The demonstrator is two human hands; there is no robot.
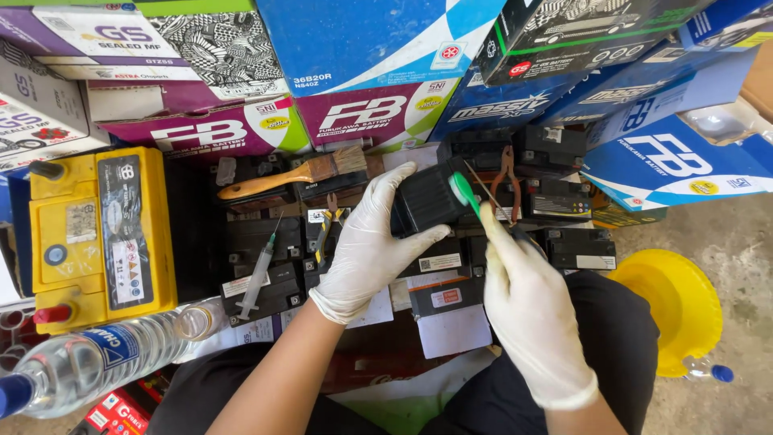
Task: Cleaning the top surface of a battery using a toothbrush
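Closest to me, the person's dark trousers point(612, 338) fill the bottom of the view, with both gloved arms reaching forward over them. The right hand point(527, 310), in a white glove, has its fingers point(493, 234) closed around a green-handled screwdriver point(465, 193), the handle lying against the end of a small black battery point(427, 200). The left hand point(372, 242), also in a white glove, has its fingers wrapped around that small black battery from the left side, holding it tilted, lifted just above the others.

Beneath the hands lies a spread of black batteries point(266, 266) packed side by side, with white paper slips point(452, 330) among them. A syringe point(258, 278) rests across the ones to the left. A clear plastic bottle point(88, 362) lies on its side at the lower left, and a yellow funnel point(672, 310) sits on the concrete floor to the right.

Further out, a yellow car battery point(101, 234) stands at the left, a wooden-handled paintbrush point(294, 177) lies across the batteries, and red-handled pliers point(506, 177) rest just beyond the held battery. Stacked cardboard battery boxes point(362, 48) in blue, purple and black form the back wall.
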